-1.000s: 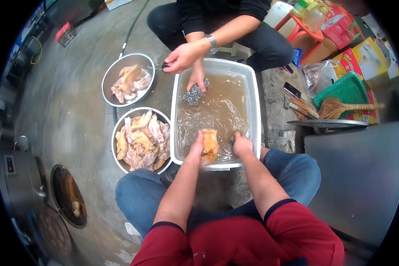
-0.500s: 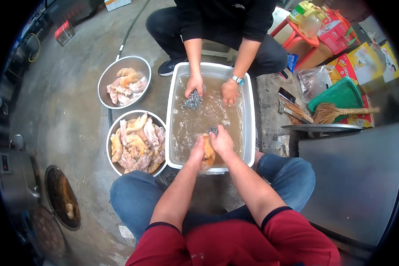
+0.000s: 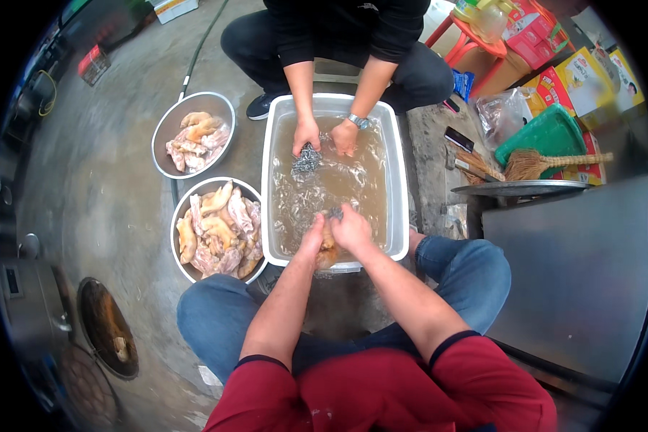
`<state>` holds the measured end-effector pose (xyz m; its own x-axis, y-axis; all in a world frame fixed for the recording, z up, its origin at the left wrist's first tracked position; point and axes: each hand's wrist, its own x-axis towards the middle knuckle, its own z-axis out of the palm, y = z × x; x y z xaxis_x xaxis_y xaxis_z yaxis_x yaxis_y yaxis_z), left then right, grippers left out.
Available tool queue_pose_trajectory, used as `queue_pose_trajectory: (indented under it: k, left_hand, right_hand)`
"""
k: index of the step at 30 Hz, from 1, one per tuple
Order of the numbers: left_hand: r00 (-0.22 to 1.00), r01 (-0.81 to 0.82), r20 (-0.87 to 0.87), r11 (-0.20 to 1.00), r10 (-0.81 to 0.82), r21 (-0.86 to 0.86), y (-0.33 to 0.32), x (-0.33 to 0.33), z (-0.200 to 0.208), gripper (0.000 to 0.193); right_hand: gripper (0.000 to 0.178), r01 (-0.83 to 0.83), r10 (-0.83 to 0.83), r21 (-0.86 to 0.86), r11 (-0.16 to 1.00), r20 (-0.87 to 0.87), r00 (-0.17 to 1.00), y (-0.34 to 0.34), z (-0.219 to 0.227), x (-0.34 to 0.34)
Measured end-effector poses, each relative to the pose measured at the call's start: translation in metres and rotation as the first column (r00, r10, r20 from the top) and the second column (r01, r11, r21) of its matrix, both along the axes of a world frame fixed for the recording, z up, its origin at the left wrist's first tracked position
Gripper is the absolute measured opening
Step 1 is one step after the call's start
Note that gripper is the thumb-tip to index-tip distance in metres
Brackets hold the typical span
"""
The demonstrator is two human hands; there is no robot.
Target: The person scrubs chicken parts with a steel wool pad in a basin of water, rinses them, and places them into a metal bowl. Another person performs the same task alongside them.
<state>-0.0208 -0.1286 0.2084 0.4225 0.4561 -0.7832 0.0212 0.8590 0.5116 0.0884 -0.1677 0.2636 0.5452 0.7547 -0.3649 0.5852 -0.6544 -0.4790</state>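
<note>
Over the near end of a white tub (image 3: 401, 209) of murky water, my left hand (image 3: 312, 236) is closed around a yellowish pig's trotter (image 3: 327, 255). My right hand (image 3: 354, 230) is closed on a grey steel wool scrubber (image 3: 335, 213), held against the trotter's far end. My fingers cover much of the trotter. Across the tub, a co-worker's hand (image 3: 307, 134) grips a larger steel wool scrubber (image 3: 307, 158) at the water. The co-worker's other hand (image 3: 345, 137), below a wristwatch (image 3: 360, 122), dips its fingers into the water.
Left of the tub stand two metal bowls of trotters, a nearer bowl (image 3: 176, 248) and a farther bowl (image 3: 156, 147). A hose (image 3: 199, 54) runs across the floor. On the right are a phone (image 3: 459, 139), a straw brush (image 3: 527, 165), a green basket (image 3: 565, 124) and a metal cabinet (image 3: 565, 273).
My hands and the trotter sit slightly lower against the tub, with the trotter more covered by my fingers. The co-worker's watch hand has moved closer to the scrubber hand. The view has shifted slightly.
</note>
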Motion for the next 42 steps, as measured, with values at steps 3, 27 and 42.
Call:
queue_pose_trajectory:
  k: [3, 27, 42]
  left_hand:
    - [0.957, 0.129, 0.277, 0.981, -0.086, -0.142, -0.002, -0.002, -0.021, 0.063]
    - [0.959, -0.077, 0.246, 0.965, 0.14, -0.25, 0.004, -0.003, -0.022, 0.055]
    - [0.872, 0.216, 0.489, 0.905, -0.011, -0.366, 0.011, -0.016, -0.008, 0.051]
  right_hand:
    - [0.039, 0.074, -0.076, 0.046, 0.996, 0.047, 0.996, 0.017, -0.019, 0.023]
    - [0.045, -0.066, 0.081, 0.274, 0.96, -0.045, 0.996, 0.015, 0.0, -0.001]
    - [0.049, 0.129, -0.138, 0.11, 0.986, 0.08, 0.987, 0.019, -0.005, 0.003]
